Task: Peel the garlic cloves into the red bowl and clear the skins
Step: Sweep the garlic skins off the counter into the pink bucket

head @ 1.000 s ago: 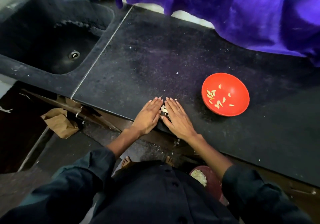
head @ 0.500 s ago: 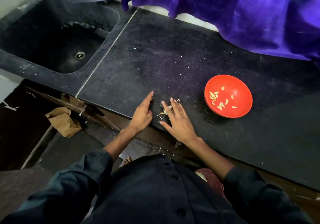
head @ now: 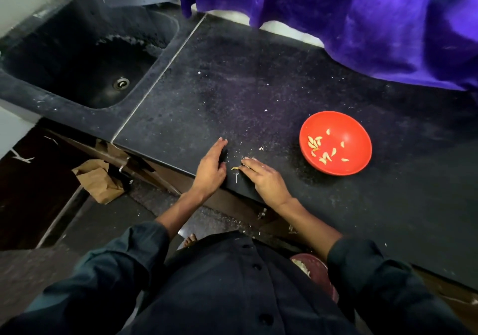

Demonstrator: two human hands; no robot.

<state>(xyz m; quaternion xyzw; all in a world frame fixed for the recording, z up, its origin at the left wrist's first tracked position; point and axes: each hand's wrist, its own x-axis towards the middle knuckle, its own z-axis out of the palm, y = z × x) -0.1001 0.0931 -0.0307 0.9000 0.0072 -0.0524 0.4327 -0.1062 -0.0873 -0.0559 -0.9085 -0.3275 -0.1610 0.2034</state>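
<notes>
The red bowl (head: 357, 127) stands on the black counter (head: 232, 88) at the right, with several peeled garlic cloves (head: 322, 149) inside. A few loose garlic skins (head: 236, 169) lie near the counter's front edge between my hands. My left hand (head: 210, 166) stands on its edge with straight fingers, just left of the skins. My right hand (head: 263, 178) lies flat on the counter, fingers straight, its fingertips touching the skins. More small skin scraps (head: 261, 149) are scattered beyond my right fingers.
A black sink (head: 85, 57) is set in the counter at the left. Purple cloth (head: 362, 11) hangs over the counter's back. On the floor lie a crumpled brown paper bag (head: 97, 179) and a dark red bin (head: 318, 270) holding skins.
My hands were pressed together over a pile of skins; they have parted, and most of the pile is gone from the counter edge. Only a few scraps remain between them.
</notes>
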